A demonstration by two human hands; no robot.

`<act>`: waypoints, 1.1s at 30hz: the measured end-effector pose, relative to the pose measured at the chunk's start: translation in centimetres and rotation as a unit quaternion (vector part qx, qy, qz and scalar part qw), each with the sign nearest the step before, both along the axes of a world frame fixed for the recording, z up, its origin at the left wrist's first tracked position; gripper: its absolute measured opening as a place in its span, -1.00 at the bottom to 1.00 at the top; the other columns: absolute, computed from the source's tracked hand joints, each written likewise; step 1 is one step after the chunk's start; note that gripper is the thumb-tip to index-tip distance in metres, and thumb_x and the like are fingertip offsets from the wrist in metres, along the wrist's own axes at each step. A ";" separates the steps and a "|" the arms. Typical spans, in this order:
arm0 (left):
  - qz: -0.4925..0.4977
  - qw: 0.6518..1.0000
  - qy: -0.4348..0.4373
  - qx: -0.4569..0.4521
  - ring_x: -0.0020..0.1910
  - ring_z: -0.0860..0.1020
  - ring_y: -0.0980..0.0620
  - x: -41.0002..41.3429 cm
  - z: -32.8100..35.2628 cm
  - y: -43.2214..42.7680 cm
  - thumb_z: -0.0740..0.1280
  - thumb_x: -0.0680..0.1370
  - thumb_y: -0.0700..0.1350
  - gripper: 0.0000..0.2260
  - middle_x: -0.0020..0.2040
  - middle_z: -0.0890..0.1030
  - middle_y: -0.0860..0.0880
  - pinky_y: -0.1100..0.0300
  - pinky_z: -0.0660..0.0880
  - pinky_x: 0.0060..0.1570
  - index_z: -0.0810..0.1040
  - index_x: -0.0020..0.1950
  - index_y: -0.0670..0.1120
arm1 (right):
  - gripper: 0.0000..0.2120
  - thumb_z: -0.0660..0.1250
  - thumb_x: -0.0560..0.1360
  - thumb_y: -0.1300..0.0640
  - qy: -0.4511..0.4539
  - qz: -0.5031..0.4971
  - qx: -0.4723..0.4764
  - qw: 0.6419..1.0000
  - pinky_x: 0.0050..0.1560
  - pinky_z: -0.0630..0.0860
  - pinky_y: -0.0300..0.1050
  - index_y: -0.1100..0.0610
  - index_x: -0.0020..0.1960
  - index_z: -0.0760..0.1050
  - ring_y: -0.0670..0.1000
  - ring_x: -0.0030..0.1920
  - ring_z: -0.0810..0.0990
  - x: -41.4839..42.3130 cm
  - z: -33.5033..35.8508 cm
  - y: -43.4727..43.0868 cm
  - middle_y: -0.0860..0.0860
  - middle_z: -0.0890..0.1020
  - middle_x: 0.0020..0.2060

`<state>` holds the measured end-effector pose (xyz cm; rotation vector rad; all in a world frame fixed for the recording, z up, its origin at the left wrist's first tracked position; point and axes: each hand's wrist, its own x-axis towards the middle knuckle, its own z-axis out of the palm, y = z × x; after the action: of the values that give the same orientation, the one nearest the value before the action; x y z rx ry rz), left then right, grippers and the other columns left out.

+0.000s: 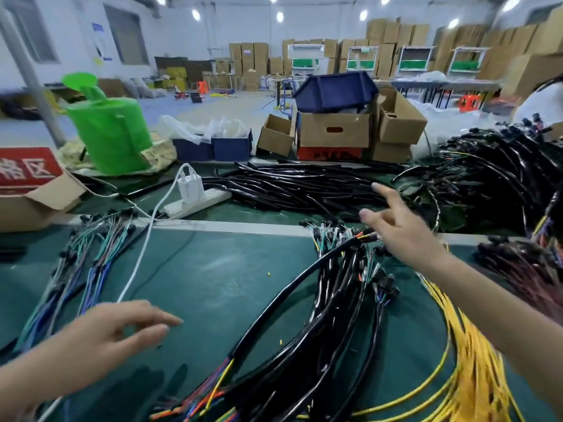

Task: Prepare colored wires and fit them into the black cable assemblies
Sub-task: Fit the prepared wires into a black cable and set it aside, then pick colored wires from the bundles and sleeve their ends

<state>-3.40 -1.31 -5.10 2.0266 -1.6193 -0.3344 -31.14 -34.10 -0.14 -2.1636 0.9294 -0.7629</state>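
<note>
Black cable assemblies (335, 312) heap mid-frame, some w/ wires in, yellow wires (475, 370) lower right look unfitted; left hand (112, 330) & right hand (399, 229) spread, empty.

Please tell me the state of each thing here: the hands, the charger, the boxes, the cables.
Left hand: open, holds nothing.
Right hand: open, fingers spread, holds nothing.
White charger: plugged into the power strip.
Small cardboard box: flaps open, tilted.
Blue bin: tilted on a cardboard box.
Black cable assemblies: heaped, coloured wires sticking out.
Yellow wires: loose on the mat.
</note>
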 end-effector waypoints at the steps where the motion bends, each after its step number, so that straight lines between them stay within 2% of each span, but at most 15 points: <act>1: 0.059 0.995 -0.062 -0.044 -0.09 0.56 0.24 2.3 -1.0 -0.3 0.25 0.45 0.32 -0.67 -0.05 0.62 0.19 0.36 0.44 -0.08 0.59 0.13 0.25 | -0.45 0.18 0.55 -0.19 0.049 0.032 -0.055 0.997 0.16 0.33 -0.04 -0.18 0.48 0.10 0.03 0.15 0.50 1.0 -1.4 1.4 -0.05 0.59 0.08; 2: 0.138 0.980 -0.136 -0.045 0.10 0.54 0.05 4.6 -1.8 -0.8 0.29 0.48 0.22 -0.63 0.11 0.59 0.08 0.18 0.44 0.09 0.56 0.24 0.14 | -0.45 0.15 0.54 -0.22 0.107 0.059 -0.099 0.988 0.26 0.24 -0.06 -0.18 0.49 0.11 0.07 0.29 0.39 2.1 -3.0 2.9 0.02 0.53 0.22; 3: 0.225 0.954 -0.200 0.008 0.26 0.44 -0.12 6.4 -2.4 -1.4 0.29 0.50 0.15 -0.54 0.27 0.51 -0.09 0.00 0.37 0.24 0.47 0.36 0.01 | -0.45 0.09 0.54 -0.27 0.178 0.078 -0.132 0.972 0.37 0.10 -0.05 -0.20 0.49 0.11 0.06 0.43 0.21 3.1 -4.6 4.4 0.04 0.40 0.38; 5: 0.337 0.897 -0.234 0.162 0.40 0.29 -0.19 8.3 -3.3 -2.1 0.19 0.56 0.15 -0.46 0.45 0.30 -0.19 -0.04 0.25 0.36 0.26 0.49 -0.04 | -0.50 -0.01 0.55 -0.31 0.294 0.091 -0.174 0.935 0.47 -0.20 0.05 -0.28 0.47 0.11 -0.02 0.53 -0.10 4.6 -7.3 6.4 -0.04 0.11 0.53; 6: 0.355 0.884 -0.234 0.196 0.38 0.32 -0.16 8.5 -3.7 -2.3 0.13 0.58 0.16 -0.50 0.46 0.29 -0.15 0.00 0.26 0.35 0.27 0.48 -0.02 | -0.53 -0.03 0.56 -0.29 0.312 0.085 -0.190 0.927 0.47 -0.25 0.08 -0.30 0.45 0.14 -0.05 0.53 -0.14 4.9 -8.2 6.5 -0.09 0.06 0.54; 11: 0.371 0.897 -0.230 0.066 0.17 0.49 -0.10 7.4 -4.0 -2.1 0.19 0.59 0.08 -0.71 0.26 0.50 -0.02 0.03 0.35 0.18 0.57 0.17 -0.03 | -0.71 0.04 0.57 -0.18 0.265 0.060 -0.236 0.933 0.45 -0.21 -0.03 -0.29 0.26 0.36 -0.11 0.51 -0.03 4.5 -9.4 5.5 -0.23 0.26 0.43; 17: 0.386 0.900 -0.194 0.059 0.03 0.48 -0.12 8.8 -2.9 -2.2 0.30 0.54 -0.11 -0.91 0.03 0.53 -0.09 0.03 0.44 0.02 0.49 0.03 -0.07 | -0.82 0.12 0.57 -0.12 0.228 0.052 -0.243 0.941 0.41 -0.13 -0.06 -0.27 0.10 0.44 -0.12 0.47 0.10 4.7 -9.7 6.0 -0.25 0.40 0.29; 19: 0.395 0.897 -0.189 0.060 -0.04 0.49 -0.13 9.3 -2.5 -2.4 0.30 0.49 -0.19 -0.89 -0.04 0.52 -0.11 0.04 0.43 -0.05 0.45 0.00 -0.09 | -0.83 0.15 0.57 -0.10 0.225 0.053 -0.248 0.941 0.40 -0.10 -0.06 -0.26 0.10 0.45 -0.11 0.46 0.13 4.7 -9.8 6.0 -0.24 0.42 0.27; 22: 0.424 0.895 -0.137 -0.022 -0.12 0.47 -0.17 9.8 -1.8 -3.1 0.27 0.46 -0.26 -0.86 -0.08 0.50 -0.17 0.05 0.41 -0.14 0.40 -0.01 -0.13 | -0.86 0.21 0.56 -0.05 0.210 0.050 -0.246 0.945 0.41 -0.05 -0.03 -0.24 0.06 0.50 -0.09 0.43 0.20 4.7 -9.9 6.2 -0.22 0.48 0.21; 25: 0.437 0.885 0.000 -0.164 -0.23 0.52 -0.17 9.7 0.4 -3.4 0.15 0.51 -0.36 -0.88 0.02 0.41 -0.24 0.03 0.48 -0.29 0.34 -0.02 -0.17 | -0.78 0.10 0.55 -0.10 0.198 0.044 -0.248 0.947 0.41 -0.02 -0.02 -0.24 0.04 0.51 -0.08 0.42 0.23 4.6 -10.0 6.1 -0.23 0.49 0.18; 26: 0.434 0.877 0.009 -0.206 -0.24 0.53 -0.15 9.4 1.3 -3.4 0.12 0.53 -0.37 -0.87 0.05 0.38 -0.24 0.03 0.51 -0.27 0.34 -0.01 -0.17 | -0.76 0.08 0.53 -0.11 0.194 0.044 -0.248 0.948 0.41 -0.02 -0.02 -0.24 0.03 0.51 -0.08 0.42 0.24 4.6 -10.0 6.1 -0.23 0.50 0.17; 28: 0.426 0.853 -0.062 -0.295 -0.17 0.41 -0.03 8.7 3.4 -3.0 0.10 0.53 -0.39 -0.85 0.04 0.39 -0.23 0.26 0.38 -0.12 0.35 -0.01 -0.18 | -0.80 0.12 0.56 -0.09 0.196 0.045 -0.248 0.948 0.40 -0.04 -0.03 -0.25 0.03 0.51 -0.09 0.41 0.24 4.7 -9.9 6.2 -0.23 0.50 0.16; 30: 0.394 0.822 -0.125 -0.391 -0.18 0.31 0.08 7.8 5.7 -2.2 0.08 0.51 -0.39 -0.82 -0.07 0.38 -0.16 0.38 0.28 -0.17 0.32 -0.05 -0.12 | -0.78 0.09 0.54 -0.10 0.197 0.044 -0.241 0.949 0.40 -0.05 -0.04 -0.25 0.02 0.51 -0.09 0.41 0.24 4.5 -9.8 6.4 -0.23 0.50 0.16; 31: 0.376 0.811 -0.125 -0.431 -0.21 0.32 0.07 7.2 6.8 -1.8 0.07 0.51 -0.36 -0.77 -0.11 0.37 -0.10 0.34 0.31 -0.18 0.30 -0.07 -0.02 | -0.74 0.06 0.51 -0.12 0.199 0.044 -0.234 0.950 0.40 -0.06 -0.05 -0.25 0.02 0.51 -0.09 0.41 0.24 4.5 -9.7 6.5 -0.23 0.50 0.16; 33: 0.337 0.802 -0.062 -0.490 -0.29 0.38 0.01 5.6 8.9 -1.2 0.05 0.53 -0.28 -0.70 -0.16 0.39 -0.04 0.05 0.43 -0.23 0.24 -0.09 0.17 | -0.75 0.05 0.55 -0.14 0.215 0.041 -0.225 0.950 0.41 -0.08 -0.06 -0.26 0.06 0.49 -0.11 0.44 0.18 4.5 -9.3 6.9 -0.24 0.47 0.21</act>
<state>2.18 -2.46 3.84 1.5936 -0.7111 0.7673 -26.59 -27.22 -9.44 -2.8294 0.9303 -0.5005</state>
